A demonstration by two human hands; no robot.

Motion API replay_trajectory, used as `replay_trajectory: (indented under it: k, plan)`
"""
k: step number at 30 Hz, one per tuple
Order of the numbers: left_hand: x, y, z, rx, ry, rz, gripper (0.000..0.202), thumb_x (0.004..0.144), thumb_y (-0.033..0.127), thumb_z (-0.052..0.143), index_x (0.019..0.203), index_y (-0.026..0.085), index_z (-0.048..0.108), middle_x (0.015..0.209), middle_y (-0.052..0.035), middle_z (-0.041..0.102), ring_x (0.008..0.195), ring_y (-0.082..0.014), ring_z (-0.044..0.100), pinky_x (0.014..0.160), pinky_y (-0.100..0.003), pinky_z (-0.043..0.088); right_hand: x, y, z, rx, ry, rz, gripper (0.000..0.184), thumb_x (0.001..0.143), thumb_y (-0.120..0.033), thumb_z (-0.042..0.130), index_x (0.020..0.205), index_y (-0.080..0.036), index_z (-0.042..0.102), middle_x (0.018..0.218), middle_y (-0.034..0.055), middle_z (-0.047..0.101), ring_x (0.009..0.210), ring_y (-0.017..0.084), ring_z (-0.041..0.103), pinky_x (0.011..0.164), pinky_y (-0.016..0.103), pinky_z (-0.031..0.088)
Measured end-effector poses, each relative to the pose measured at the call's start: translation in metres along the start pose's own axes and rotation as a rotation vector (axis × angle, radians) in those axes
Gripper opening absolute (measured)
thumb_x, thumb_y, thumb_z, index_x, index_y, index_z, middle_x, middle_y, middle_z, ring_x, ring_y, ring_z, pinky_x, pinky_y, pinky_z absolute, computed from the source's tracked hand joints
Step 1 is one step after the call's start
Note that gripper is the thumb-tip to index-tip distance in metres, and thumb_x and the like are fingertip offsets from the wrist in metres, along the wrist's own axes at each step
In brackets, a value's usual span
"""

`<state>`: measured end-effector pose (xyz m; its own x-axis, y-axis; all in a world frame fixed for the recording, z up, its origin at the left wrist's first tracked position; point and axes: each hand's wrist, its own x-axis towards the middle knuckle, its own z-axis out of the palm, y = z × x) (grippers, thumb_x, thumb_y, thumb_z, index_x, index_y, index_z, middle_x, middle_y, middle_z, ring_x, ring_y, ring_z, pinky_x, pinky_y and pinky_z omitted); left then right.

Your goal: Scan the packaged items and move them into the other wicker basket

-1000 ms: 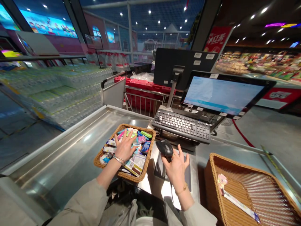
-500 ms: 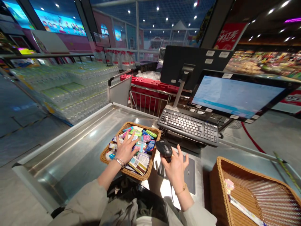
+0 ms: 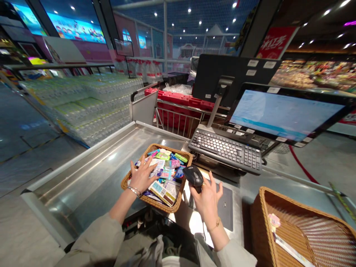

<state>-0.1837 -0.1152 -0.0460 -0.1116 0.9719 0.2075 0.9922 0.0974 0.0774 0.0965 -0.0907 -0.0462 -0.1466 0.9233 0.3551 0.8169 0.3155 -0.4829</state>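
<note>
My left hand (image 3: 141, 174) lies with fingers spread over the left side of a small wicker basket (image 3: 177, 208). Small packets and boxes fill this basket, among them a white and brown packet (image 3: 162, 191) near its front and a green packet (image 3: 180, 157) at the back. Whether the left fingers touch the packets is hard to make out. To the right of the basket, my right hand (image 3: 207, 198) is closed around a black handheld barcode scanner (image 3: 194, 175), its head tilted toward the packets. Some of the right fingers stick out from the handle.
A keyboard (image 3: 225, 148) and a lit monitor (image 3: 283, 113) stand behind the scanner. At the right, a larger wicker basket (image 3: 263, 222) holds a long white item with a pink top (image 3: 274, 220). The metal counter (image 3: 91, 178) has a raised rim on the left.
My left hand has shifted left and slightly toward me over the basket, uncovering more packets in the middle. The scanner stays in my right hand, nearly in place.
</note>
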Motion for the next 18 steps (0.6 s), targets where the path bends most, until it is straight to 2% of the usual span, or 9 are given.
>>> replay_trajectory:
  k: [4, 9, 14, 18]
  plan:
    - [-0.002, -0.016, 0.001, 0.01, 0.004, -0.031, 0.043, 0.087, 0.047, 0.056, 0.128, 0.032, 0.059, 0.153, -0.0065, 0.037, 0.145, -0.0392, 0.018, 0.105, -0.078, -0.007, 0.0, -0.001, 0.001, 0.001, -0.002, -0.01, 0.027, 0.084, -0.036, 0.053, 0.101, -0.023, 0.069, 0.123, 0.0057, 0.066, 0.139, 0.033, 0.032, 0.111, 0.061, 0.005]
    - [0.004, -0.04, 0.0, 0.058, 0.0, -0.065, 0.042, 0.087, 0.034, 0.058, 0.129, 0.038, 0.058, 0.151, -0.0065, 0.04, 0.145, -0.0385, 0.019, 0.105, -0.077, -0.007, -0.001, -0.005, 0.002, 0.003, -0.012, -0.017, 0.025, 0.084, -0.037, 0.055, 0.099, -0.023, 0.07, 0.123, 0.0049, 0.066, 0.139, 0.033, 0.032, 0.112, 0.06, 0.006]
    - [0.016, -0.068, 0.008, 0.092, -0.02, -0.024, 0.04, 0.086, 0.03, 0.062, 0.124, 0.042, 0.061, 0.15, -0.0051, 0.043, 0.145, -0.0372, 0.02, 0.105, -0.075, -0.01, -0.002, -0.01, 0.002, -0.006, -0.014, -0.026, 0.024, 0.084, -0.036, 0.055, 0.095, -0.021, 0.07, 0.122, 0.0065, 0.067, 0.139, 0.034, 0.034, 0.112, 0.061, 0.006]
    - [0.025, -0.083, 0.019, 0.077, -0.083, 0.019, 0.035, 0.088, 0.036, 0.06, 0.122, 0.043, 0.062, 0.151, -0.0041, 0.042, 0.145, -0.0376, 0.019, 0.104, -0.077, -0.007, -0.001, -0.012, 0.002, -0.019, -0.027, -0.024, 0.023, 0.084, -0.036, 0.055, 0.094, -0.021, 0.07, 0.124, 0.0064, 0.066, 0.138, 0.034, 0.034, 0.112, 0.061, 0.007]
